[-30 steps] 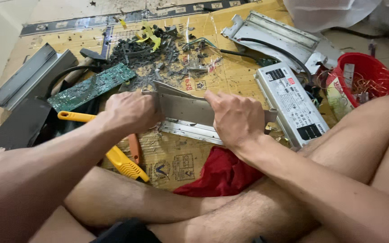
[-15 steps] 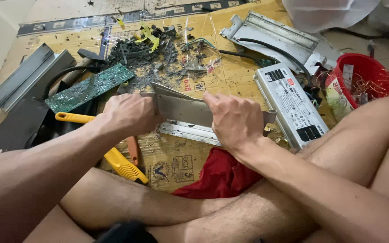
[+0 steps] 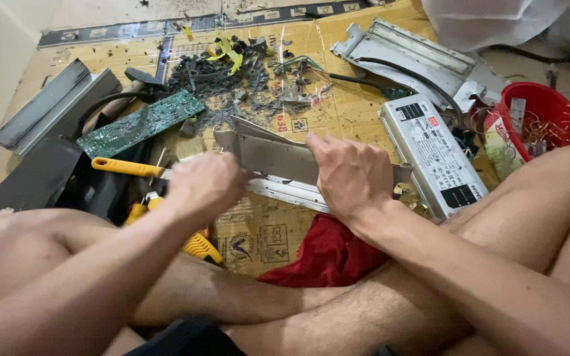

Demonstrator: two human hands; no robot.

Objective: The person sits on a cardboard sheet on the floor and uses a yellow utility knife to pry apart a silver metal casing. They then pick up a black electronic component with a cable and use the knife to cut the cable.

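1. Right hand (image 3: pixel 354 177) clamped over the top edge of the long grey sheet-metal housing (image 3: pixel 278 158), fingers curled on it.
2. Left hand (image 3: pixel 207 184) closed at the housing's left end; blurred, can't tell exactly what it grips.
3. Housing sits on the brown cardboard sheet (image 3: pixel 338 112), just ahead of the crossed legs.
4. Green circuit board (image 3: pixel 141 123) to the left, silver boxed power supply unit (image 3: pixel 433 153) to the right, red plastic basket (image 3: pixel 545 115) beyond it.

Both hands (image 3: pixel 278 181) on a grey metal casing (image 3: pixel 278 158).

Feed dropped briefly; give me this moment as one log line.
left hand: gripping metal housing | right hand: pressing on housing | nearby: circuit board, yellow tool, red basket
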